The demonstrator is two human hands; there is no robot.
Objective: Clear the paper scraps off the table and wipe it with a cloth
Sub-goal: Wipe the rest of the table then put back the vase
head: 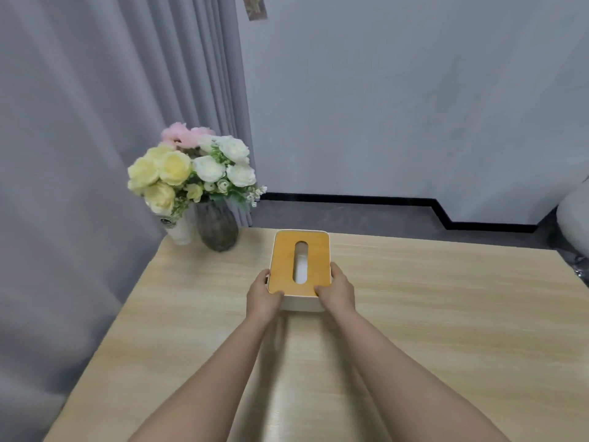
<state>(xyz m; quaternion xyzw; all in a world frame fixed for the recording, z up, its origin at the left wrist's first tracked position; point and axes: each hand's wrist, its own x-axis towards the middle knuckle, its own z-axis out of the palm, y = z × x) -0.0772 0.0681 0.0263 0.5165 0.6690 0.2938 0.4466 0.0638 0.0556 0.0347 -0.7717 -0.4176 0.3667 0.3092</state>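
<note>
On the table (414, 314) I note a tissue box (299, 266), white tissue inside its slot; left hand (263, 296) and right hand (338, 290) fingers grasp its near corners. Flowers (191, 169) fill a grey vase (217, 228).

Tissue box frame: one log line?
both hands grip tissue box | left hand | right hand | box on table | no scraps or cloth seen

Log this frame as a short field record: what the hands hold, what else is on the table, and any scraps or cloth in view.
held item: tissue box with wooden lid, on table
left hand: grips box's near-left corner
right hand: grips box's near-right corner
far-left corner: flowers in grey vase, white cup beside it
paper scraps: none visible
cloth: none visible
</note>
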